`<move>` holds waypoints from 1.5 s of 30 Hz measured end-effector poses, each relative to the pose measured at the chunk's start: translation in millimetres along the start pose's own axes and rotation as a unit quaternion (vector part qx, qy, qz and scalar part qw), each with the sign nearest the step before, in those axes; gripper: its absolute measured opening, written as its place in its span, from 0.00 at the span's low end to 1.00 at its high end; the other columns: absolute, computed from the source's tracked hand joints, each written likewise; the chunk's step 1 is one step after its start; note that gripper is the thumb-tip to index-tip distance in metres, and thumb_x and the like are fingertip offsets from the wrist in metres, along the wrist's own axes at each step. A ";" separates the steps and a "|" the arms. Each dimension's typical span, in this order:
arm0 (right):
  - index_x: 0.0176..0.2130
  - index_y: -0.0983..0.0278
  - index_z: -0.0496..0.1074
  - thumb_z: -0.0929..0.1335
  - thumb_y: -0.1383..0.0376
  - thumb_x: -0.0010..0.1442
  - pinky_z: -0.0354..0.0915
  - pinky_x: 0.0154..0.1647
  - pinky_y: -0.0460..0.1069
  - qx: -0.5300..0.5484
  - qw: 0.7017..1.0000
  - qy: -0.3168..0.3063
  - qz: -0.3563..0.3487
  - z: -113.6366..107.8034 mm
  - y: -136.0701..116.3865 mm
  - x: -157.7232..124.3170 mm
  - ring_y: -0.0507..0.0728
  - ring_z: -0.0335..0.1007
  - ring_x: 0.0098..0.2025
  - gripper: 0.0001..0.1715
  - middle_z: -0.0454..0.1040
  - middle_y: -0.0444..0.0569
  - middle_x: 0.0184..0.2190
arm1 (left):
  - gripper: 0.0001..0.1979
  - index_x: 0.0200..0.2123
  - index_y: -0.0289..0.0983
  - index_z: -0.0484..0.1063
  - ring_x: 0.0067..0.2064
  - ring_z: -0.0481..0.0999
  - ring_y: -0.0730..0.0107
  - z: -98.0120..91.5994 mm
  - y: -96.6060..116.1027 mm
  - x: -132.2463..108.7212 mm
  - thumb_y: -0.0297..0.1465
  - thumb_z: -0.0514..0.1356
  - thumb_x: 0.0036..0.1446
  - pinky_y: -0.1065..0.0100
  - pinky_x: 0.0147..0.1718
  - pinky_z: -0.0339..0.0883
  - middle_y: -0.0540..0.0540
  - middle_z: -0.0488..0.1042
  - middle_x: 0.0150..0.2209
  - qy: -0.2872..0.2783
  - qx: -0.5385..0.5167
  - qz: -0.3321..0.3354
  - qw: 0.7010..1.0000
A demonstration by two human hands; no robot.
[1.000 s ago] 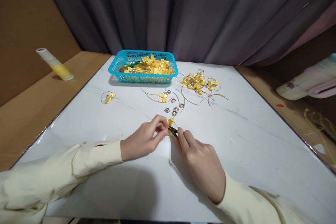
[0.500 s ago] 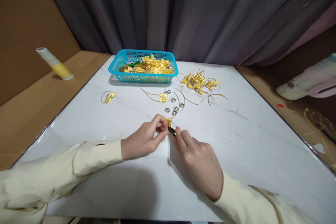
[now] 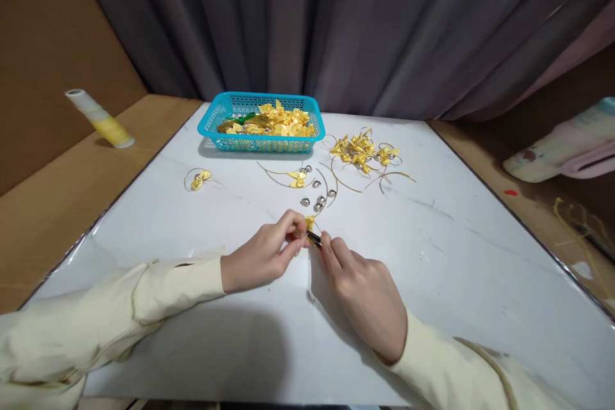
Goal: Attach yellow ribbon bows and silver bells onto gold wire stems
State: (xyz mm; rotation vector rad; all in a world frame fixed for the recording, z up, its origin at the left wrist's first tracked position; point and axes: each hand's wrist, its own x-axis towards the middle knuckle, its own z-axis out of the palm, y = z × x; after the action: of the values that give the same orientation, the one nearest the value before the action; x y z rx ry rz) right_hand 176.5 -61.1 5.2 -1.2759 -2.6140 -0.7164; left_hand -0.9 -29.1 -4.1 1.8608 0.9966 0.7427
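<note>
My left hand (image 3: pixel 262 256) pinches a small yellow ribbon bow (image 3: pixel 309 222) between thumb and fingertips, just above the white table top (image 3: pixel 461 250). My right hand (image 3: pixel 362 298) is closed on a thin dark tool (image 3: pixel 314 239) whose tip meets the bow. Both hands touch at the fingertips near the table's middle. A few silver bells (image 3: pixel 318 200) lie just beyond them, beside a bow on a gold wire (image 3: pixel 298 178).
A blue plastic basket (image 3: pixel 262 123) of yellow bows stands at the back. A pile of bows with wire loops (image 3: pixel 365 152) lies right of it, a single bow (image 3: pixel 198 179) to the left. A white and yellow roll (image 3: pixel 99 118) lies on the brown surface far left.
My right hand has slid a little left and towards the bow; the tool tip now sits closer under the left fingertips. The left hand holds still.
</note>
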 end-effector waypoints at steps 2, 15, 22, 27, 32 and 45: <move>0.48 0.78 0.66 0.60 0.79 0.53 0.47 0.16 0.49 -0.003 1.000 0.002 -0.001 0.2 -0.1 -0.3 0.50 0.61 0.17 0.22 0.67 0.45 0.25 | 0.03 0.38 0.38 0.57 0.37 0.72 0.70 0.4 -0.8 0.1 0.26 0.49 0.60 0.67 0.36 0.64 0.48 0.70 0.33 0.000 -0.004 0.004 1.000; 0.49 0.76 0.65 0.60 0.78 0.55 0.46 0.16 0.49 0.004 1.000 -0.015 0.002 2.1 -0.4 -0.8 0.48 0.61 0.18 0.20 0.67 0.46 0.26 | 0.02 0.36 0.38 0.56 0.35 0.72 0.71 1.4 -0.2 -0.1 0.27 0.50 0.60 0.68 0.34 0.65 0.49 0.67 0.31 0.012 -0.003 0.011 1.000; 0.49 0.77 0.64 0.60 0.78 0.56 0.45 0.16 0.49 -0.007 1.000 -0.022 0.009 4.3 -2.8 0.3 0.49 0.61 0.18 0.20 0.68 0.47 0.26 | 0.01 0.37 0.38 0.56 0.34 0.70 0.71 3.0 -0.2 -0.2 0.28 0.50 0.61 0.68 0.33 0.63 0.50 0.67 0.31 0.015 0.009 0.008 1.000; 0.48 0.76 0.66 0.60 0.78 0.56 0.46 0.16 0.48 -0.001 1.000 -0.013 0.009 4.1 -2.9 1.1 0.50 0.62 0.18 0.19 0.68 0.47 0.26 | 0.02 0.36 0.38 0.56 0.34 0.69 0.71 3.4 1.2 -0.2 0.27 0.49 0.61 0.69 0.33 0.61 0.50 0.67 0.31 0.008 0.005 0.006 1.000; 0.48 0.77 0.66 0.59 0.78 0.56 0.47 0.16 0.48 -0.007 1.000 -0.007 0.003 4.6 -2.2 2.0 0.50 0.61 0.18 0.20 0.68 0.47 0.26 | 0.02 0.36 0.38 0.56 0.32 0.67 0.72 3.3 2.2 -0.7 0.27 0.49 0.61 0.70 0.32 0.60 0.51 0.66 0.29 0.008 0.005 0.002 1.000; 0.48 0.77 0.67 0.60 0.76 0.57 0.45 0.16 0.49 0.018 0.999 0.031 -0.002 8.5 1.5 0.2 0.51 0.61 0.17 0.18 0.68 0.47 0.25 | 0.03 0.36 0.38 0.55 0.33 0.70 0.72 2.2 2.1 -1.3 0.27 0.50 0.60 0.70 0.32 0.61 0.50 0.68 0.30 0.006 -0.028 -0.005 1.000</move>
State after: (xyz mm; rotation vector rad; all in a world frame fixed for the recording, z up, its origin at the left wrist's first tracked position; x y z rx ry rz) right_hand 178.1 -56.2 -1.7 -1.2192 -2.5685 -0.6954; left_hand 0.9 -31.8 -3.3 1.8047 0.9824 0.7683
